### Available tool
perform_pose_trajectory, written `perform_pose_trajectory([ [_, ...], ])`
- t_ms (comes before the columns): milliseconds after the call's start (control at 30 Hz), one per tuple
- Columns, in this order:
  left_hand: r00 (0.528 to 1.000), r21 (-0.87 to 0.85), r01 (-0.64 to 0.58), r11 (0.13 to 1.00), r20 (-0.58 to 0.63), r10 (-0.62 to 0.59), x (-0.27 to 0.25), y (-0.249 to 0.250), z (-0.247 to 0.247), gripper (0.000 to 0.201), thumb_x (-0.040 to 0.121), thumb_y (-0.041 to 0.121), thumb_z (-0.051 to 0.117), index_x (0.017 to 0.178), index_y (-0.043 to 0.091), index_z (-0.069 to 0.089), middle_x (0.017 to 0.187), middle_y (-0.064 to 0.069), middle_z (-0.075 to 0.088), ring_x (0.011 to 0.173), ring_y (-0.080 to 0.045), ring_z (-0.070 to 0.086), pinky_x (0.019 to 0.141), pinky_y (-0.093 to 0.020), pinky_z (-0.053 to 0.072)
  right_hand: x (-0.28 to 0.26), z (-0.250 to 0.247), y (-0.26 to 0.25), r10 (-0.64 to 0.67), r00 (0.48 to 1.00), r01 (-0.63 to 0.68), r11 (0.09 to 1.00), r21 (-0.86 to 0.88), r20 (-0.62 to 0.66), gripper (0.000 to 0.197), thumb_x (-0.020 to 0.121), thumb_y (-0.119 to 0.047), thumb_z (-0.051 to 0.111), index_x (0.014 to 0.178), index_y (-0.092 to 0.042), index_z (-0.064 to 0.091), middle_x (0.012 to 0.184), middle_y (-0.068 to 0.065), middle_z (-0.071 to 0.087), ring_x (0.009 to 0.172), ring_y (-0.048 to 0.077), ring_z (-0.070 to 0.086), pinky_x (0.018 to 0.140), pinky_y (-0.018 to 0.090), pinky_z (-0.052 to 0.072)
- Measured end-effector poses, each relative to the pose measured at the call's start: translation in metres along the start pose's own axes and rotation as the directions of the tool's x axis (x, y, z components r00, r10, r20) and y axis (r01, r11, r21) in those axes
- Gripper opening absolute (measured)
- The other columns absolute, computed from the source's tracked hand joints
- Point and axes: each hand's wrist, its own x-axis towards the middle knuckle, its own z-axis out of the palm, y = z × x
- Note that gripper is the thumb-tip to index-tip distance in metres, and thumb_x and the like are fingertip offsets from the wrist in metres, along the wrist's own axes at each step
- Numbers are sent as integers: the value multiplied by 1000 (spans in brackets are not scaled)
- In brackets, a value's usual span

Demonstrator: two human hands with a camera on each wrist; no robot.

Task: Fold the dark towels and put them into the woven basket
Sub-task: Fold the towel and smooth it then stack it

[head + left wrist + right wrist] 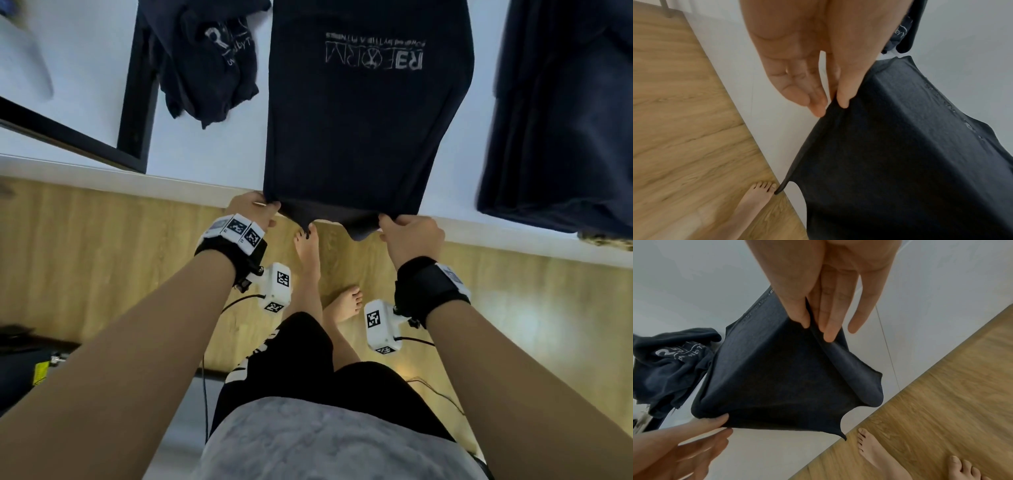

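Observation:
A dark towel (363, 120) with a pale printed logo lies flat on the white table (85, 68), its near end hanging over the table's front edge. My left hand (261, 209) pinches the near left corner of that towel (900, 146) between thumb and fingers. My right hand (397, 224) pinches the near right corner of the same towel (781, 369), with a flap drooping below the fingers. A crumpled dark towel (209, 61) sits at the back left. Dark cloth (561, 113) is piled at the right; a woven rim (603, 238) peeks out under it.
A black frame (135, 102) lies on the table at the left, beside the crumpled towel (670, 363). The wooden floor (102, 246) and my bare feet (310, 253) are below the table edge. Cables run down from the wrist cameras.

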Motion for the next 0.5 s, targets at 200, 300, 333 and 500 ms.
perform_pose_trajectory([
  [200,999,86,-42,995,-5,43,-31,17,-13,15,83,29,62,77,16,58,89,-5,69,91,-27,67,87,-44,56,-9,-34,1,-6,1000,6,1000,17,-22,33,69,-49,60,53,-20,58,45,-11,55,57,5,51,50,21,34],
  [300,996,71,-70,995,-50,74,-51,37,-27,20,88,28,54,75,12,51,81,-6,57,83,-26,56,76,-36,46,-16,-58,-5,-13,1000,14,992,127,-14,32,74,-43,60,54,-20,50,44,-15,50,58,9,49,53,25,36],
  [333,994,78,-75,994,-69,81,-57,45,-32,20,90,29,52,80,11,52,82,-5,55,83,-25,53,74,-33,40,-18,-65,-8,-24,1000,26,988,149,-11,31,76,-40,60,56,-18,50,46,-12,48,59,12,48,54,27,37],
  [500,969,107,-153,982,-180,171,-72,83,-70,19,92,27,54,104,12,55,101,-2,56,92,-20,52,82,-28,37,-15,-104,-31,-64,994,86,958,272,-88,24,77,-31,62,64,-16,48,56,-8,49,59,5,47,57,20,38],
])
